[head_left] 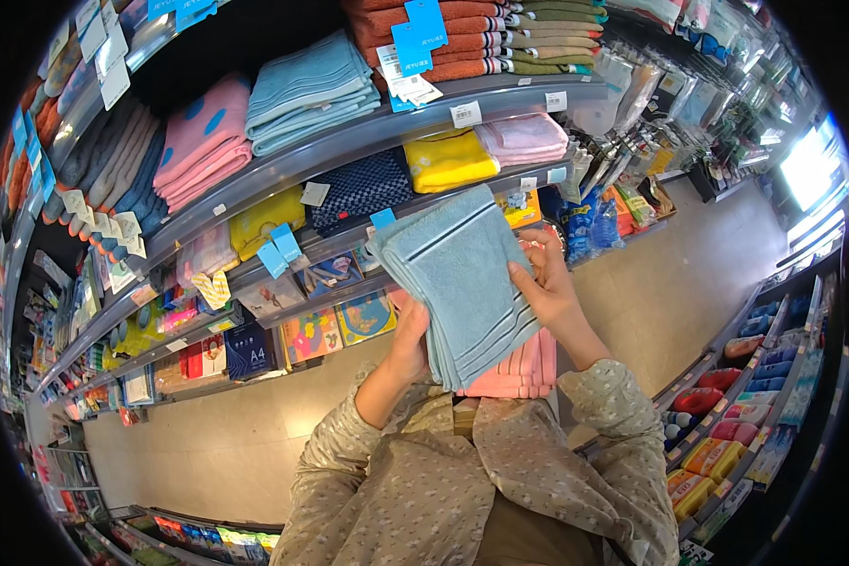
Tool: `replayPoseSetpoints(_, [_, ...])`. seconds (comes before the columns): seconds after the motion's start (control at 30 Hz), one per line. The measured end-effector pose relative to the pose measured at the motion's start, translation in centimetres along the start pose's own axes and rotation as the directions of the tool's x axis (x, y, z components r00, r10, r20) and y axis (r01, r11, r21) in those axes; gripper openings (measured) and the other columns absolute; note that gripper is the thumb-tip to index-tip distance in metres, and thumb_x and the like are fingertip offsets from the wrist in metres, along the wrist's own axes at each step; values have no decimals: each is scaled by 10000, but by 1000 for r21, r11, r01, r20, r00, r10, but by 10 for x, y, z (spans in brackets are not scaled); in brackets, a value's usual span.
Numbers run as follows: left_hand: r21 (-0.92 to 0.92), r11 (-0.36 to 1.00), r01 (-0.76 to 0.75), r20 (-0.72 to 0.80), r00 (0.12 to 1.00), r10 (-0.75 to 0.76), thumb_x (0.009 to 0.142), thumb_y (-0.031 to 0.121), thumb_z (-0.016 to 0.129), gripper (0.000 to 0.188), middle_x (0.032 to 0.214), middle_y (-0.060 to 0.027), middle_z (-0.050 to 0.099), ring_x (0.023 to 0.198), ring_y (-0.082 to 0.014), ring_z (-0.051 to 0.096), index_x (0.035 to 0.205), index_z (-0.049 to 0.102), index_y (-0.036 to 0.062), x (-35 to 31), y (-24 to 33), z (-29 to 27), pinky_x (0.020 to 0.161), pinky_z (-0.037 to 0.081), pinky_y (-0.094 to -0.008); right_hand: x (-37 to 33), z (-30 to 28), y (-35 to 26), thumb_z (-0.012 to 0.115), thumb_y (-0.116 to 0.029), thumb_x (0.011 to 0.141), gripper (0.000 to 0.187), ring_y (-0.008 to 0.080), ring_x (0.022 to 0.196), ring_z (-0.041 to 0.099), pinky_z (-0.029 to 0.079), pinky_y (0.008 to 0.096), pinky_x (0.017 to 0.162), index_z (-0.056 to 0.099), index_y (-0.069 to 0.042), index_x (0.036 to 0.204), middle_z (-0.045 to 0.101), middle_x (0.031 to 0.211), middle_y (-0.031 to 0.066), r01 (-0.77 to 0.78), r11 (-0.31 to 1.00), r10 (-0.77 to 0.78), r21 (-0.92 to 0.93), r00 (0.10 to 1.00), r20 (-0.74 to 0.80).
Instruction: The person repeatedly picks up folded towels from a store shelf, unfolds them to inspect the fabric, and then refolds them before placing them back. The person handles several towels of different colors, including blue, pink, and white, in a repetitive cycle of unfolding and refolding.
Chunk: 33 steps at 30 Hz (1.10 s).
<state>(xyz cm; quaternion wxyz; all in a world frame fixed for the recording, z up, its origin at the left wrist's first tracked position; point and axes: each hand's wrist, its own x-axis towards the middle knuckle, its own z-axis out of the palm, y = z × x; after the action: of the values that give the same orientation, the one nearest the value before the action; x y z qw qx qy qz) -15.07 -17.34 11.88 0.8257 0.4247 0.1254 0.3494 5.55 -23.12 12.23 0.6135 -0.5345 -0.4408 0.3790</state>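
In front of my chest I hold a folded light-blue towel (467, 283), tilted, with a dark stripe near its top and thin dark lines along its lower edge. My left hand (410, 341) grips its left side, the fingers partly hidden underneath. At the right edge, my right hand (547, 288) has its thumb on the cloth and its other fingers curled. Folded pink cloth (516, 370) shows below the blue towel, close to my body; what supports it is hidden.
Ahead, a shelf (500, 94) carries stacked light-blue towels (309, 90), pink towels (203, 141) and orange towels (467, 42). A yellow towel (451, 160) lies one level lower. Books and packages fill the bottom levels. Another shelf with coloured packs (712, 457) stands at right.
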Motion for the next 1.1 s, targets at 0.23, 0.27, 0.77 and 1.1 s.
replayPoseSetpoints(0.23, [190, 982, -11, -109, 993, 33, 947, 334, 502, 493, 1263, -107, 493, 1107, -177, 516, 1306, 398, 13, 12, -27, 10, 952, 420, -330, -23, 35, -43, 663, -190, 821, 494, 348, 1041, 510, 411, 411, 884, 437, 27, 1203, 479, 1148, 212, 364, 729, -360, -580, 924, 128])
replayPoseSetpoints(0.27, [276, 959, -58, -104, 991, 89, 947, 303, 518, 466, 1239, -92, 505, 1082, -160, 520, 1299, 407, 19, 12, -32, 12, 934, 426, -319, -25, 39, -46, 670, -203, 815, 526, 350, 1044, 511, 409, 415, 887, 426, 38, 1214, 480, 1161, 212, 335, 815, -307, -473, 942, 139])
replayPoseSetpoints(0.77, [597, 788, -148, -50, 974, 220, 979, 229, 472, 314, 1037, -47, 543, 908, -104, 495, 1170, 531, -13, 19, -6, 7, 782, 418, -239, -9, 15, 17, 484, -351, 936, 404, 220, 736, 572, 438, 357, 690, 561, 23, 1068, 597, 812, 163, -77, 982, 32, -170, 967, -252])
replayPoseSetpoints(1.1, [918, 263, -296, 213, 929, 301, 889, 113, 545, 505, 869, -121, 478, 753, -252, 535, 1376, 425, 51, 20, -1, 37, 672, 445, -325, -14, 28, -27, 398, -308, 981, 378, 164, 990, 536, 391, 272, 883, 531, 12, 1130, 603, 1025, 85, -97, 970, 58, -225, 983, -176])
